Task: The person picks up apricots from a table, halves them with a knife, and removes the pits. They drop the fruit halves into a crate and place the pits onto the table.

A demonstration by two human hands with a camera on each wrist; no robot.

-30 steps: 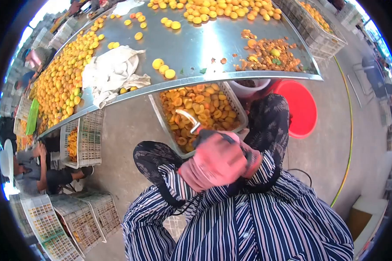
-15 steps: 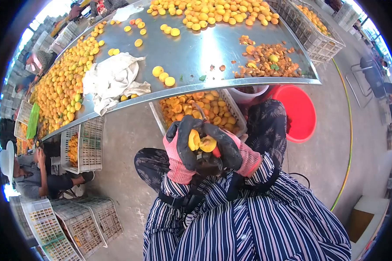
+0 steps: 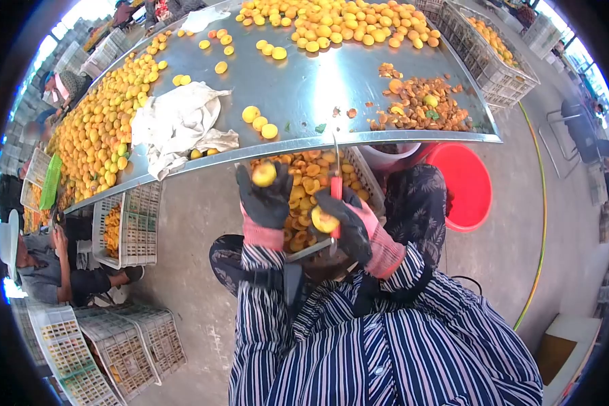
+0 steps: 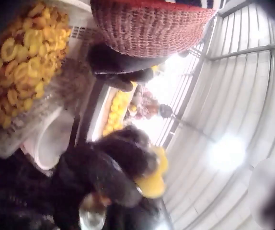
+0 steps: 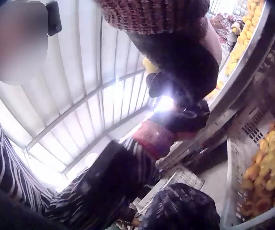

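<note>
In the head view my gloved left hand point(image 3: 266, 197) is raised over the left side of the fruit crate, holding an apricot piece point(image 3: 264, 174) at its fingers. The right hand point(image 3: 353, 229), also in a black-and-pink glove, grips a red-handled knife point(image 3: 336, 196) upright, its thin metal blade pointing toward the table. Against that handle, the same hand holds a cut apricot half point(image 3: 325, 220). The left wrist view shows the half point(image 4: 153, 178) beyond the right fingers. Under both hands sits the crate point(image 3: 375, 186) of halved apricots point(image 3: 308, 177).
A metal table point(image 3: 284, 81) carries whole apricots point(image 3: 358, 24), a white cloth point(image 3: 179, 122) and a heap of pits and scraps point(image 3: 423, 105). A red tub point(image 3: 463, 189) and a white bucket point(image 3: 390, 154) stand right of the crate. A seated person point(image 3: 40, 264) works at left.
A second ago the hands overlapped above the crate; half a second ago they held a split apricot together. Now they are apart, the left one moved left and forward with one piece.
</note>
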